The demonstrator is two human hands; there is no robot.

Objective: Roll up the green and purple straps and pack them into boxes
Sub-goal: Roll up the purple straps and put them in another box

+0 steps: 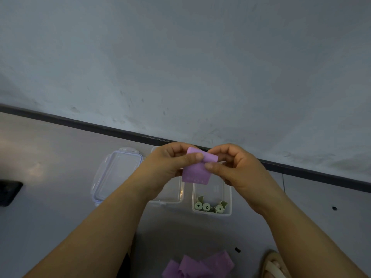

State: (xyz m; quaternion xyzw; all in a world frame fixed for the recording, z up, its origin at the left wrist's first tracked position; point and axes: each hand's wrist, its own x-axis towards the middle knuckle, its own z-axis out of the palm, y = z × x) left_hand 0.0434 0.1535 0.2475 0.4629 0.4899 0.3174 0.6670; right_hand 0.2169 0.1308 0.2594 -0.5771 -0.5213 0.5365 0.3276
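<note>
Head view: green rolls [210,206] are boxed; both hands, left hand [170,163] and right hand [234,167], pinch a purple strap [197,169], with loose purple straps [198,266] waiting.

Grey floor [60,157] carries everything. Clear box [174,195] mid-frame, its clip lid [118,173] flat at its 9 o'clock. Second clear box [230,197] at its 3 o'clock, green strap rolls [206,207] inside. Loose purple straps [200,267] at frame 6 o'clock, sandal [275,265] at 5, dark object [9,192] at 9.
</note>
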